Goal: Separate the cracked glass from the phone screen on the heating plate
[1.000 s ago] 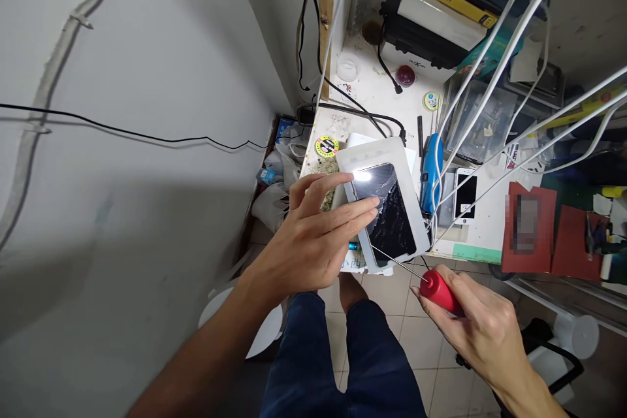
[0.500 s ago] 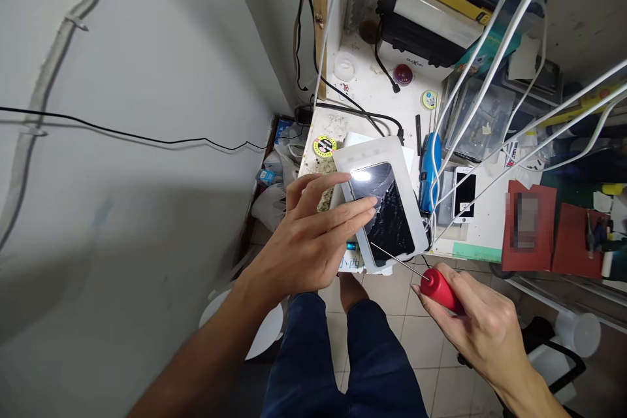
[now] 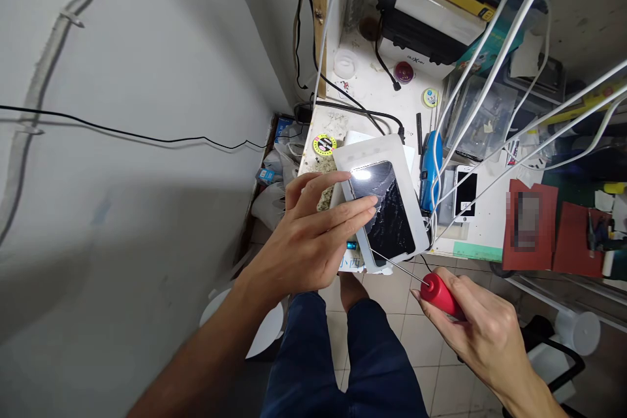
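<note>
A dark, cracked phone screen [image 3: 392, 225] lies in a whitish, rounded flat holder [image 3: 369, 149] at the bench's front edge. Spread across its left side, the fingers of my left hand [image 3: 313, 235] lie stretched out and press on the glass. My right hand [image 3: 482, 320] is closed round the red handle of a thin-shafted pick [image 3: 441, 294]. The pick's tip touches the lower left edge of the screen; its exact shape is too fine to make out.
A blue tool [image 3: 431, 170] and a white phone [image 3: 465, 193] lie to the right on the white bench [image 3: 482, 232]. White cables [image 3: 490, 72] hang across the right side. A round yellow-and-black tin [image 3: 324, 144] sits behind the holder. Red mats [image 3: 530, 225] are farther right.
The pick's tip has slid slightly down along the screen's left edge, with my right hand shifting a little downward. My left hand stays in place.
</note>
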Action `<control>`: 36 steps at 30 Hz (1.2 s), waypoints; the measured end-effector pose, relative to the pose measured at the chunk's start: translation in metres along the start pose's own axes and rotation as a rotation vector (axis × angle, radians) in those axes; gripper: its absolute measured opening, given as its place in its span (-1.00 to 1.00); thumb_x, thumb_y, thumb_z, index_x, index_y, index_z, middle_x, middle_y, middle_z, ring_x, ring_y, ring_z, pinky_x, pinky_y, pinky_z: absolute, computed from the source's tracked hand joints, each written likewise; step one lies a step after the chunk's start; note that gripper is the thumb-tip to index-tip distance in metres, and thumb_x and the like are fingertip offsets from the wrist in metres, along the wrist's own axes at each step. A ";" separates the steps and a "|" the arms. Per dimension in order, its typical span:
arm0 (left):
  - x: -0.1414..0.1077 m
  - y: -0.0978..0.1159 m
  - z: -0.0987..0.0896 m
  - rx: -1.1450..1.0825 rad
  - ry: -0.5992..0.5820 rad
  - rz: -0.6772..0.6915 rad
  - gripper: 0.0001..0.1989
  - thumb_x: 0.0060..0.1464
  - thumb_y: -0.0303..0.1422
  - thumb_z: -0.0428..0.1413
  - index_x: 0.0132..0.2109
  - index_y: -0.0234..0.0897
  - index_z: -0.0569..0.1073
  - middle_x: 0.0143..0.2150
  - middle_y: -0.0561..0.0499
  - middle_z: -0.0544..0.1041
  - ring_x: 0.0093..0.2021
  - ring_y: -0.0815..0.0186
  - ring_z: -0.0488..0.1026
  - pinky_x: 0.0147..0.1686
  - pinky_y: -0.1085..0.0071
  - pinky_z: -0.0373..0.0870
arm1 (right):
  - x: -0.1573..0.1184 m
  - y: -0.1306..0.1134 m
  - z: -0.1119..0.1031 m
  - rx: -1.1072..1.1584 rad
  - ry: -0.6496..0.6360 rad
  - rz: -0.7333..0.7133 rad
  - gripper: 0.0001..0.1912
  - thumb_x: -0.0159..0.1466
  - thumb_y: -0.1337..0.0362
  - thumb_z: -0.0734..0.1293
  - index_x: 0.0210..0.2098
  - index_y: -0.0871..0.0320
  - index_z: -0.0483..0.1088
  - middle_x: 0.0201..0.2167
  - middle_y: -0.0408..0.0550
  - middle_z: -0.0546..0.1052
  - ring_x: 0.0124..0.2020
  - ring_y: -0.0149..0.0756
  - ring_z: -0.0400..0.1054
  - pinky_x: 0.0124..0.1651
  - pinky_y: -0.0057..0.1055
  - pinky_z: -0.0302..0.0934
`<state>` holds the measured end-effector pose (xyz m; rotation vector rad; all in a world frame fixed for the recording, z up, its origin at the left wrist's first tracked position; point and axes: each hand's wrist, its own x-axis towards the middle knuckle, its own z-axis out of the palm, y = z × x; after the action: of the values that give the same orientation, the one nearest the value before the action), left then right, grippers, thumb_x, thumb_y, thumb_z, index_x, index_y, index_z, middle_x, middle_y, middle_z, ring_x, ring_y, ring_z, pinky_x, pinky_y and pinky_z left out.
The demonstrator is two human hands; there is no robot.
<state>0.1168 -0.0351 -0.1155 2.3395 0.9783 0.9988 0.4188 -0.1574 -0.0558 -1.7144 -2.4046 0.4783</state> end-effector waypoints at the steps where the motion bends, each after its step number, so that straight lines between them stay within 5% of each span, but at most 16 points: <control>1: 0.000 0.000 0.000 0.000 0.002 0.000 -0.37 0.18 -0.70 0.07 0.31 -0.14 0.51 0.25 0.03 0.66 0.44 -0.06 0.31 0.32 -0.20 0.25 | -0.001 0.000 -0.001 0.000 0.000 0.001 -0.73 0.50 0.22 0.43 0.10 0.23 0.45 -0.40 -0.16 0.44 -0.47 -0.40 0.28 -0.33 -0.39 0.20; 13: -0.001 -0.002 0.001 0.006 0.003 0.028 -0.36 0.09 -0.76 0.08 0.27 -0.29 0.53 0.25 -0.01 0.66 0.42 -0.15 0.32 0.29 -0.24 0.24 | 0.001 0.002 0.000 -0.035 0.018 0.005 -0.71 0.49 0.21 0.44 0.12 0.23 0.45 -0.38 -0.15 0.46 -0.45 -0.38 0.31 -0.31 -0.38 0.21; 36: -0.001 -0.002 0.001 -0.018 -0.004 -0.002 -0.33 0.19 -0.67 0.07 0.36 -0.07 0.44 0.27 0.07 0.65 0.47 -0.06 0.30 0.31 -0.21 0.25 | -0.004 -0.002 -0.003 -0.013 -0.006 -0.001 -0.73 0.50 0.23 0.42 0.11 0.23 0.45 -0.40 -0.18 0.43 -0.45 -0.41 0.29 -0.33 -0.41 0.19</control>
<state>0.1164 -0.0351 -0.1177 2.3247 0.9660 0.9982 0.4193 -0.1608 -0.0521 -1.7195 -2.4184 0.4694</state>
